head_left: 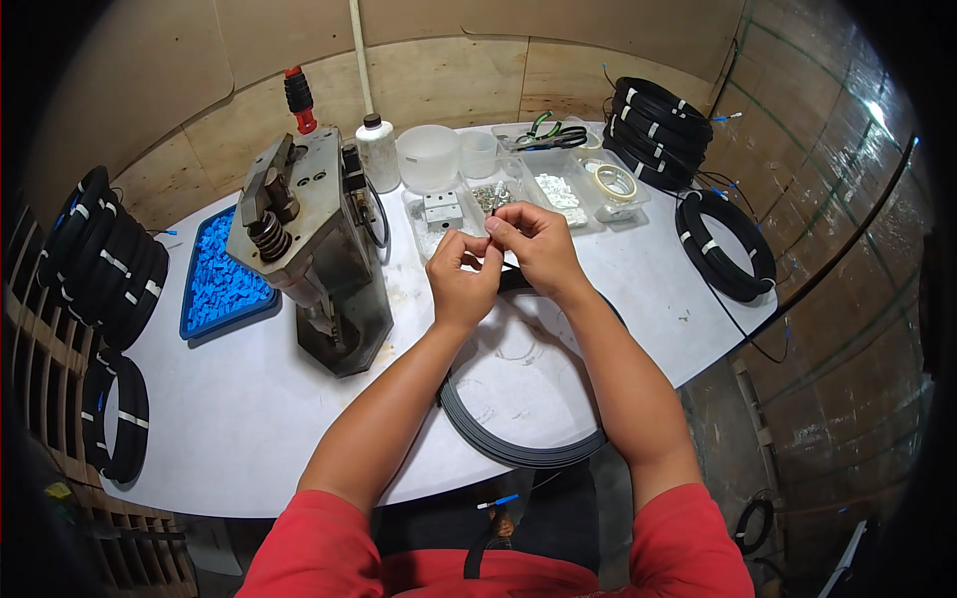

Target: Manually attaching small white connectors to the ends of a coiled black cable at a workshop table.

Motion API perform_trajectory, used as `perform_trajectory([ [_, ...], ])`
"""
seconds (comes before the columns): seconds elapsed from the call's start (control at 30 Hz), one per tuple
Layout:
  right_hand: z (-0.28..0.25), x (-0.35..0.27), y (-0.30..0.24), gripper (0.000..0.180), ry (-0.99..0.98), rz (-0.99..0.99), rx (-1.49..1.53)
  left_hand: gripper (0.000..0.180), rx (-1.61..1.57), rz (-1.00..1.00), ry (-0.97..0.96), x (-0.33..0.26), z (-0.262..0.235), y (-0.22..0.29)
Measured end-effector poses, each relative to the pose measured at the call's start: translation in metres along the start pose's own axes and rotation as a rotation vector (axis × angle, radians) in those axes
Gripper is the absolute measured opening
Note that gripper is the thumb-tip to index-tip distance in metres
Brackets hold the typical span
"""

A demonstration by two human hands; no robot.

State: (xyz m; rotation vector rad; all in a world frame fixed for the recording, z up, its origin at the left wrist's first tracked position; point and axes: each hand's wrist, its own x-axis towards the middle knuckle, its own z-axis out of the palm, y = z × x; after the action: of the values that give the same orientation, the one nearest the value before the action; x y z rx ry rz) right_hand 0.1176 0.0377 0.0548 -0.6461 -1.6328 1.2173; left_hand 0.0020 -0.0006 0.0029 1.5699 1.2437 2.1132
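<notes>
My left hand (464, 274) and my right hand (538, 249) meet over the middle of the table, thumbs and fingertips pinched together. Between them they grip a thin black cable (511, 266); its end is mostly hidden by my fingers. Below my forearms lies a coil of dark cable (518, 453), partly overhanging the table's near edge. A cable end with a blue tip (498, 501) hangs in front of my red shirt. Just beyond my fingers, a clear tray (429, 244) holds a metal block (443, 211) and small metal parts (495, 195).
A heavy metal press (319, 229) stands left of my hands, beside a blue tray (186, 324) of small blue pieces. Behind are a white bottle (377, 154), plastic tubs (429, 157), green-handled pliers (543, 130) and tape rolls (615, 182). Black cable coils (658, 135) are stacked at both sides.
</notes>
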Motion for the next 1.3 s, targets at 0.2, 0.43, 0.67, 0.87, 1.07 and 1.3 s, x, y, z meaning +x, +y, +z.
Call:
perform_trajectory([
  [0.2,-0.001,0.003,0.004,0.013,0.024,0.033,0.094,0.01,-0.006,-0.029,-0.042,0.0,-0.002,0.005],
  [0.43,-0.002,0.003,0.002,0.015,0.016,0.061,0.144,0.007,-0.062,-0.083,-0.057,0.001,-0.001,0.007],
  [0.67,-0.005,0.004,0.006,0.018,-0.02,0.084,0.092,0.008,-0.066,-0.084,-0.053,0.0,-0.002,0.01],
  [0.87,-0.005,0.004,0.007,0.018,-0.032,0.093,0.096,0.009,-0.075,-0.082,-0.058,0.0,-0.002,0.007],
  [1.07,-0.005,0.003,0.004,0.019,-0.018,0.108,0.092,0.008,-0.07,-0.057,-0.06,-0.001,-0.001,0.004],
  [1.3,-0.006,0.003,0.004,0.022,-0.027,0.14,0.056,0.009,-0.061,-0.034,-0.036,-0.002,-0.001,0.003],
])
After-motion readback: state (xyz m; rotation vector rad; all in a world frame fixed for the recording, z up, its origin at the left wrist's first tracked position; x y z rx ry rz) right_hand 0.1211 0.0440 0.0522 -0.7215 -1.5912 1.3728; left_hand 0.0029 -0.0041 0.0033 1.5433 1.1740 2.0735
